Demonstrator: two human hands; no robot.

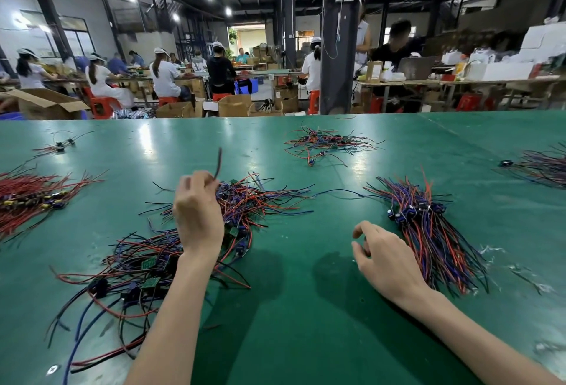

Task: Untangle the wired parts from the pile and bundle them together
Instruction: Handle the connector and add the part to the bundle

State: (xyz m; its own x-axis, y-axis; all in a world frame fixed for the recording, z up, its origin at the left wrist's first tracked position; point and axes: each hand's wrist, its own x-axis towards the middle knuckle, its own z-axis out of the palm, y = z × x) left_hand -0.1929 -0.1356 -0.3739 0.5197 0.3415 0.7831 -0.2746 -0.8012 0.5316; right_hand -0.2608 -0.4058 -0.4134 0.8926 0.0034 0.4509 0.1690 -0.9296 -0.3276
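**One hand holds a wire, the other holds nothing**

The big shiny green table has many heaps of wires on it. The messy pile of red, blue and black wires with small green boards lies on the near left part of the table. It spreads from the near edge up to the middle.

The left hand is up above this pile. Its fingers are curled tight round a thin dark wire. The wire sticks up out of the top of the fist and looks blurry. The hand hides the low end of the wire, so I cannot tell if it is stuck in the pile.

The right hand is low over a bare part of the table, to the right of the pile. Its fingers are bent in a loose way and they hold nothing. Just beside it, on its right, lies the neat bunch of red, blue and black wires with little blue parts. The wires in this bunch all run the same way.

A flat heap of mostly red wires lies at the left edge. A small loose heap of wires lies far off in the middle. One more dark heap lies at the right edge.

Past the table, people in white shirts sit at long work tables. Brown cardboard boxes stand on the floor.
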